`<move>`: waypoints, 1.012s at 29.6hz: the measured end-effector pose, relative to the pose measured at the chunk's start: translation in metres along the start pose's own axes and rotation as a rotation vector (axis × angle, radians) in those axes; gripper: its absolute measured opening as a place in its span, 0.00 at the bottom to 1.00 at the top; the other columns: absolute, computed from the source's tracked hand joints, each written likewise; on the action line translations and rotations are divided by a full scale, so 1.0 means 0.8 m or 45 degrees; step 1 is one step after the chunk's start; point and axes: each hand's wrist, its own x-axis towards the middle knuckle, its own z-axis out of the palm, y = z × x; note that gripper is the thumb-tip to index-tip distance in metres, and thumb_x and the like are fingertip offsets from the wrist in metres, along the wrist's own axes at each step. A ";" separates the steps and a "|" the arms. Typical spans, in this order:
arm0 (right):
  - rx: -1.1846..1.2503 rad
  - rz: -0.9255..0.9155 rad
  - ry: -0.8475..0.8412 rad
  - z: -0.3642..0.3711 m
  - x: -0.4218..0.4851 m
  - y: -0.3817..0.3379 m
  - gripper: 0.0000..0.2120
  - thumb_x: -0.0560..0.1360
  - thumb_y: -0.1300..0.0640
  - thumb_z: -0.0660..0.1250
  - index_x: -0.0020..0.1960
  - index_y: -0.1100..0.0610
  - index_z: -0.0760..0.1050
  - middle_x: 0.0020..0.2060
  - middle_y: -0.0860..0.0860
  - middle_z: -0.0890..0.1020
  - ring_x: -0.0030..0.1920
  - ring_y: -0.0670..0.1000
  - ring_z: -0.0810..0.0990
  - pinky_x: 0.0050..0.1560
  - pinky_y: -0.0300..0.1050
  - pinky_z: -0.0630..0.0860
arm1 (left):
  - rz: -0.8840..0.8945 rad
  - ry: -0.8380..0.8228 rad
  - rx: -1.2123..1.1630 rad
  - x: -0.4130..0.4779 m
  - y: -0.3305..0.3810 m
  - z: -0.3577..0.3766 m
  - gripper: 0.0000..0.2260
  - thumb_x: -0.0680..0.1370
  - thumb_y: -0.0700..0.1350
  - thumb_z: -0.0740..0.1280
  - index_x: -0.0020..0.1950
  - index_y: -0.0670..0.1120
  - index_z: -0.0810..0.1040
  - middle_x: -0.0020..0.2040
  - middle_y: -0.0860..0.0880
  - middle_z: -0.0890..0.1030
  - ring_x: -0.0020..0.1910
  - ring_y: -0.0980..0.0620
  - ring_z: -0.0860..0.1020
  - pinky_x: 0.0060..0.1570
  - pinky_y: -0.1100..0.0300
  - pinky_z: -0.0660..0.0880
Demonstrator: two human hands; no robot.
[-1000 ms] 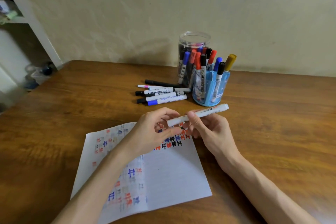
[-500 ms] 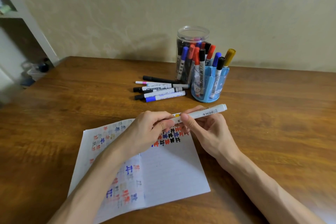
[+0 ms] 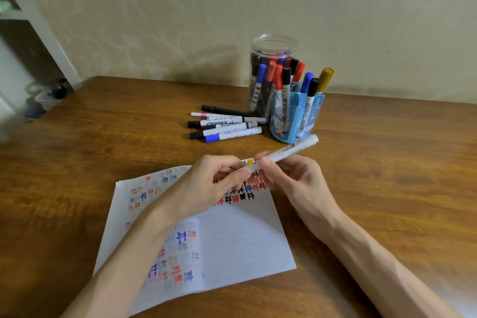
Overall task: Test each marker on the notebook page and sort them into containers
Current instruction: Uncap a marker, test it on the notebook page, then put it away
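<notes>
Marker (image 3: 289, 152): white, held in the air over the far edge of the page (image 3: 240, 245), slanting up and away to the right; an orange band shows between the two hands.
Left hand (image 3: 209, 186): over the page's far part, thumb and fingers curled round the marker's near end, pinching it.
Right hand (image 3: 291, 181): over the page's far right corner, thumb and fingers curled round the barrel.
Page: flat on the table (image 3: 387, 188), with red, blue and black test marks.
Holder (image 3: 296, 121): blue, beyond the page's far right corner, markers standing in it.
Jar (image 3: 271, 59): clear, farther beyond the page than the holder, markers inside.
Loose markers (image 3: 227, 124): several lying side by side beyond the page's far edge.
</notes>
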 end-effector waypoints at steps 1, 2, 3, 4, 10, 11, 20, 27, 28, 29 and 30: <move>0.026 0.043 0.061 0.004 -0.002 0.003 0.12 0.80 0.51 0.71 0.54 0.59 0.85 0.36 0.50 0.82 0.37 0.50 0.76 0.40 0.44 0.75 | 0.000 0.058 0.024 0.000 0.000 0.006 0.09 0.81 0.52 0.68 0.54 0.50 0.84 0.43 0.51 0.84 0.44 0.54 0.83 0.45 0.57 0.81; 0.026 0.061 0.108 0.007 -0.002 0.005 0.13 0.80 0.49 0.71 0.51 0.59 0.86 0.34 0.50 0.80 0.35 0.49 0.73 0.38 0.42 0.72 | 0.021 0.110 0.073 0.000 0.001 0.011 0.08 0.81 0.53 0.69 0.55 0.52 0.85 0.44 0.54 0.85 0.46 0.55 0.83 0.47 0.57 0.81; 0.009 0.064 0.140 0.008 -0.002 0.005 0.13 0.80 0.48 0.71 0.48 0.58 0.86 0.32 0.51 0.79 0.34 0.49 0.72 0.36 0.42 0.71 | 0.050 0.144 0.133 0.000 0.001 0.015 0.08 0.80 0.55 0.69 0.55 0.54 0.85 0.44 0.56 0.85 0.46 0.55 0.83 0.46 0.56 0.80; -0.016 0.064 0.154 0.009 -0.002 0.003 0.14 0.80 0.48 0.71 0.44 0.57 0.85 0.32 0.52 0.80 0.33 0.49 0.72 0.36 0.43 0.70 | 0.070 0.158 0.182 0.000 0.001 0.016 0.10 0.80 0.57 0.68 0.54 0.54 0.85 0.43 0.56 0.85 0.46 0.54 0.83 0.45 0.54 0.79; -0.027 -0.021 0.109 0.005 -0.002 -0.002 0.11 0.80 0.50 0.71 0.45 0.56 0.85 0.37 0.60 0.83 0.36 0.52 0.76 0.37 0.43 0.75 | 0.053 0.035 0.146 -0.002 0.009 0.003 0.16 0.84 0.55 0.63 0.42 0.46 0.80 0.35 0.45 0.77 0.36 0.47 0.77 0.36 0.57 0.73; -0.017 -0.035 0.113 0.007 -0.002 -0.002 0.10 0.79 0.50 0.72 0.45 0.55 0.85 0.37 0.59 0.83 0.35 0.51 0.76 0.37 0.42 0.74 | 0.073 0.020 0.117 0.000 0.011 0.002 0.17 0.84 0.54 0.63 0.41 0.45 0.79 0.35 0.45 0.76 0.36 0.45 0.76 0.36 0.56 0.72; 0.019 0.043 0.391 -0.048 0.007 -0.011 0.18 0.79 0.44 0.71 0.46 0.59 0.86 0.39 0.58 0.80 0.38 0.53 0.72 0.41 0.47 0.70 | -0.005 0.193 -0.035 -0.012 -0.019 -0.043 0.08 0.82 0.50 0.65 0.51 0.53 0.84 0.39 0.51 0.81 0.40 0.56 0.79 0.45 0.62 0.78; -0.281 0.152 0.200 -0.018 -0.003 -0.003 0.13 0.77 0.47 0.74 0.48 0.57 0.84 0.35 0.51 0.86 0.33 0.47 0.81 0.38 0.43 0.81 | -0.016 0.187 0.265 -0.004 -0.022 -0.009 0.07 0.82 0.55 0.66 0.58 0.58 0.81 0.50 0.64 0.83 0.54 0.65 0.80 0.49 0.66 0.79; -0.332 0.124 0.186 -0.017 -0.003 -0.002 0.10 0.78 0.50 0.74 0.49 0.57 0.84 0.36 0.48 0.86 0.33 0.45 0.82 0.37 0.40 0.80 | -0.018 0.197 0.306 -0.003 -0.024 -0.009 0.08 0.82 0.56 0.65 0.58 0.59 0.81 0.50 0.64 0.83 0.54 0.66 0.80 0.49 0.65 0.80; -0.395 0.092 0.166 -0.015 -0.003 -0.001 0.07 0.79 0.53 0.74 0.49 0.57 0.83 0.37 0.46 0.87 0.35 0.44 0.84 0.36 0.38 0.80 | -0.021 0.205 0.345 -0.003 -0.026 -0.009 0.08 0.82 0.57 0.65 0.59 0.59 0.80 0.51 0.64 0.83 0.54 0.66 0.80 0.49 0.63 0.80; -0.455 0.063 0.148 -0.012 -0.002 0.002 0.05 0.79 0.56 0.74 0.48 0.57 0.83 0.39 0.45 0.87 0.37 0.44 0.85 0.37 0.37 0.80 | -0.026 0.213 0.375 -0.004 -0.028 -0.008 0.09 0.82 0.58 0.65 0.59 0.59 0.80 0.51 0.64 0.83 0.53 0.66 0.80 0.48 0.62 0.81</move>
